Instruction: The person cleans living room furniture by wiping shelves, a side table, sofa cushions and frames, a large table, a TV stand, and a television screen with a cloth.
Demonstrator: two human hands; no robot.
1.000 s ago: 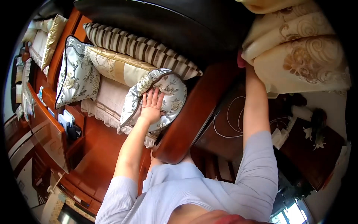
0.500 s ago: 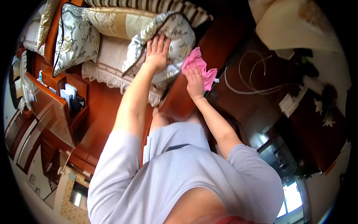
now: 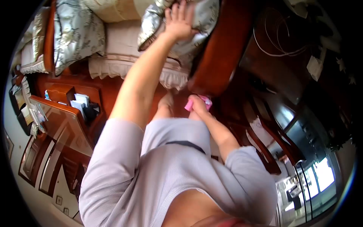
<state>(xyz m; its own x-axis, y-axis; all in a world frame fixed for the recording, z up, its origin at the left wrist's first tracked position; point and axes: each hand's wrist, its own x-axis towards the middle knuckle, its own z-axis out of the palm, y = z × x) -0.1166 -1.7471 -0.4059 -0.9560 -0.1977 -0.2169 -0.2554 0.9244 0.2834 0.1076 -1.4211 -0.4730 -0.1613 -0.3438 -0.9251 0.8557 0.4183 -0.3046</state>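
Head view: left hand (image 3: 179,28) is resting spread on a floral cushion (image 3: 206,19), right hand (image 3: 197,103) is clutching a pink cloth (image 3: 188,106) near the armrest (image 3: 224,53); that wooden compartment (image 3: 95,92) is holding papers (image 3: 80,101), perhaps a pouch (image 3: 91,113)

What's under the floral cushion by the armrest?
Pale seat cover shows beside the cushion. What lies directly underneath is covered; the left hand is spread over the cushion.

Left hand (image 3: 178,28) spread on floral cushion (image 3: 206,18), far centre; right hand (image 3: 198,104) gripping pink cloth (image 3: 188,106) by near end of wooden armrest (image 3: 222,47); second floral cushion (image 3: 77,38) far left; papers (image 3: 80,103) in wooden holder (image 3: 61,92), left; white cable (image 3: 278,55) looped, far right.
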